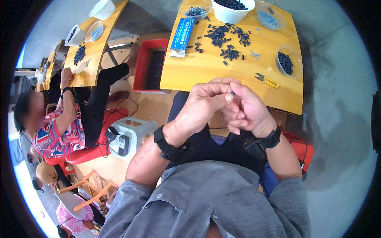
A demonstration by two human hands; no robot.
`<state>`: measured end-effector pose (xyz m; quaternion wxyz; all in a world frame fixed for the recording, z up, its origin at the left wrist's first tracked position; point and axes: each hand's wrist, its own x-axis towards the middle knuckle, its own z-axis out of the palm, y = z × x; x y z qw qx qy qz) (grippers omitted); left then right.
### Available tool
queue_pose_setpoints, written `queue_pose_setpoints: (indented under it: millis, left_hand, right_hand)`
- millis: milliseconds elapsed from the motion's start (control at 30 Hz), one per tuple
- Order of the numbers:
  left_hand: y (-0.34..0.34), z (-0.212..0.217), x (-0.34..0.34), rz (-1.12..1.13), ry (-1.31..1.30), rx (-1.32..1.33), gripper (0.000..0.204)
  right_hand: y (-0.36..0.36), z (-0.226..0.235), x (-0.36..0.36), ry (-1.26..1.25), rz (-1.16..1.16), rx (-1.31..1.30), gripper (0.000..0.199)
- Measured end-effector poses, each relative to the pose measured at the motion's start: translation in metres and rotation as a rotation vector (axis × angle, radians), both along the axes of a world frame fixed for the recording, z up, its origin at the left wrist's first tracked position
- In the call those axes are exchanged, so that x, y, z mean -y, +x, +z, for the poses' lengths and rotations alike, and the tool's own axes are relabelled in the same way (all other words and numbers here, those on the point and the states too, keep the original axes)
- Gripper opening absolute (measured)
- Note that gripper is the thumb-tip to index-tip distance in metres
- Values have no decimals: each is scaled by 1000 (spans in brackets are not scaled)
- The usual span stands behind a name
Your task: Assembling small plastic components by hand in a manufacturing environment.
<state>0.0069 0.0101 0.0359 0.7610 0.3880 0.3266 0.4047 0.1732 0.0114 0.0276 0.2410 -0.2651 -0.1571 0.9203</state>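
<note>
My left hand [204, 104] and my right hand [251, 106] meet just in front of the table's near edge, above my lap. Their fingertips pinch together around a small dark piece [232, 93], mostly covered by the fingers, so its exact kind does not show. The other fingers of both hands are curled. Beyond them on the yellow wooden table [182, 73] lie loose short black cylindrical parts [218, 35] in a scattered heap. Yellow-handled thread snips [268, 80] rest near my right hand, blades pointing left.
A clear bowl [298, 64] of black parts stands at the right edge. Along the back are a white bowl [232, 18] and clear tubs [281, 24]. A blue box [181, 37] lies at left. A red bin [141, 65], grey stool [139, 129] and seated person [59, 133] are further left.
</note>
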Motion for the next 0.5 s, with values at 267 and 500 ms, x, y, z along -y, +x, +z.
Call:
queue_pose_setpoints:
  millis: [267, 500]
  left_hand:
    - [-5, 5, -3, -66, -160, -50, 17]
    - [-4, -12, -11, -63, -200, -131, 21]
  right_hand:
    - [-17, 2, 6, -145, -126, -95, 44]
    - [-20, -9, 4, -149, -266, -97, 32]
